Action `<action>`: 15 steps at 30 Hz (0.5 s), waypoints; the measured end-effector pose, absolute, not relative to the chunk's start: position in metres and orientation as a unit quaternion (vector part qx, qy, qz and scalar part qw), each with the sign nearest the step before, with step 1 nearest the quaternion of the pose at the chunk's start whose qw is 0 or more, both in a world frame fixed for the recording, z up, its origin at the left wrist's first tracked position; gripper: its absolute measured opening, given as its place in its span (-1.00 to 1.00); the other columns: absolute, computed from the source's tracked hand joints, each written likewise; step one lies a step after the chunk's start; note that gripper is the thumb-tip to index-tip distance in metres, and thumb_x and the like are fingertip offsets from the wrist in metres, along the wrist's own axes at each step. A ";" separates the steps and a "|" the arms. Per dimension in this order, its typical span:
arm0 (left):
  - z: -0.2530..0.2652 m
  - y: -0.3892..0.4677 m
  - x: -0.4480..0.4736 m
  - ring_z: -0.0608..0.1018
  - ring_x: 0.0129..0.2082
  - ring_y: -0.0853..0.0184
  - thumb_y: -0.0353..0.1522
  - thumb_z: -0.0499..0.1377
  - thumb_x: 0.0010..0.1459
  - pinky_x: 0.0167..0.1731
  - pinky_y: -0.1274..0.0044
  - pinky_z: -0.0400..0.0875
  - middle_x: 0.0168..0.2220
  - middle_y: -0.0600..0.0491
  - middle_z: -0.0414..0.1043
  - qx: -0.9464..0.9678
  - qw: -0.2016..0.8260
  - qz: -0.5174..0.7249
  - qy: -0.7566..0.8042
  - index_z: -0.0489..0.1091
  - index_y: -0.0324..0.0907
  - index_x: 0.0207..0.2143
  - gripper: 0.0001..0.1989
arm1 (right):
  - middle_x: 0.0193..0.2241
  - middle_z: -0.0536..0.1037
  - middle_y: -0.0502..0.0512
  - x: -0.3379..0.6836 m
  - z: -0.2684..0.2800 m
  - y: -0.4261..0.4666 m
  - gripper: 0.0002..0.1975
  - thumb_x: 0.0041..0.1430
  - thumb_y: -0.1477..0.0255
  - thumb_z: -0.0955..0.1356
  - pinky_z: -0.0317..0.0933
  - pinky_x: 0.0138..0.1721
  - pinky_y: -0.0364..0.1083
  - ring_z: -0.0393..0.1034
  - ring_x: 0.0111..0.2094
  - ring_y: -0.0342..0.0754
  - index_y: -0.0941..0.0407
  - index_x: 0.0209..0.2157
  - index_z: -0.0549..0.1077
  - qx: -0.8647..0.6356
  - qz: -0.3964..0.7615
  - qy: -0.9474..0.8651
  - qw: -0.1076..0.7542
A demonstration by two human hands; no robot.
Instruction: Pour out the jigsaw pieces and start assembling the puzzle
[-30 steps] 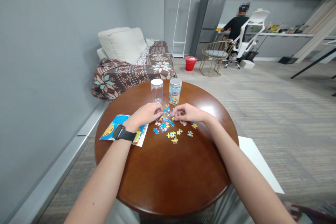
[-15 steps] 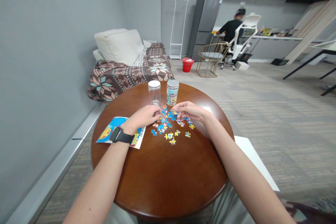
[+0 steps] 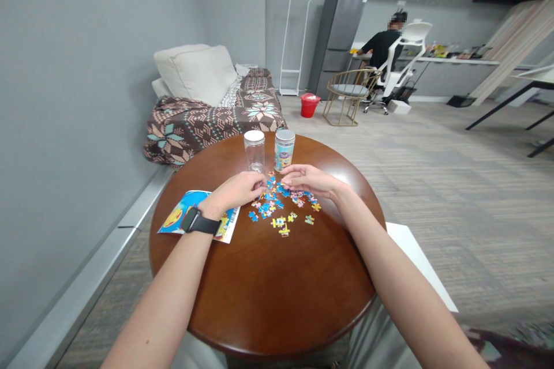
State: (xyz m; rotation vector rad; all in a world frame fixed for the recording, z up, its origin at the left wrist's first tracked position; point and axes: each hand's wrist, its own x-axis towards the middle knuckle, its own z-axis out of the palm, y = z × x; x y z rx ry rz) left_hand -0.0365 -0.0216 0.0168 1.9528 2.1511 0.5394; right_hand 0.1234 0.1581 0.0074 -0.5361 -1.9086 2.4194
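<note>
Many small jigsaw pieces (image 3: 266, 207) in blue, yellow and pink lie loose in a pile on the round brown table (image 3: 277, 294). My left hand (image 3: 244, 187) rests at the pile's left edge, fingers curled together; whatever they hold is hidden. Over the pile's right side hovers my right hand (image 3: 309, 180), thumb and fingers apart, with no piece visible between them. A few yellow pieces (image 3: 279, 222) lie nearer to me. Under my left wrist, partly covered, is a printed picture sheet (image 3: 186, 207) in blue and yellow.
Behind the pile stand a clear jar (image 3: 254, 153) with a white lid and a cartoon-printed jar (image 3: 284, 153) with a grey lid. Beyond the table are a covered sofa (image 3: 208, 127), a red bin (image 3: 309, 105) and a gold-framed chair (image 3: 350, 92). A person (image 3: 383, 46) is at the far counter.
My right hand has shifted slightly left and its fingers have straightened out over the pile. My left hand stays almost where it was, and the view has tilted a little.
</note>
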 end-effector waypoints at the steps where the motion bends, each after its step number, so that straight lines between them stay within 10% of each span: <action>1: 0.016 -0.021 -0.037 0.40 -0.47 0.37 -0.34 0.05 0.18 -0.43 0.55 0.18 -0.45 0.08 0.40 0.660 0.092 0.182 0.723 0.38 -0.17 -0.39 -0.84 | -0.39 0.60 0.05 0.123 0.007 0.159 -0.69 -0.05 0.61 0.50 0.43 -0.30 -0.27 0.50 -0.37 -0.21 0.19 -0.22 0.45 -0.174 0.772 -0.611 0.011; 15: 0.019 -0.021 -0.035 0.39 -0.47 0.37 -0.34 0.05 0.18 -0.44 0.55 0.17 -0.46 0.08 0.39 0.658 0.099 0.177 0.725 0.37 -0.17 -0.41 -0.84 | -0.37 0.62 0.07 0.124 0.008 0.158 -0.77 -0.07 0.64 0.50 0.41 -0.32 -0.30 0.51 -0.35 -0.22 0.20 -0.32 0.49 -0.182 0.772 -0.608 0.025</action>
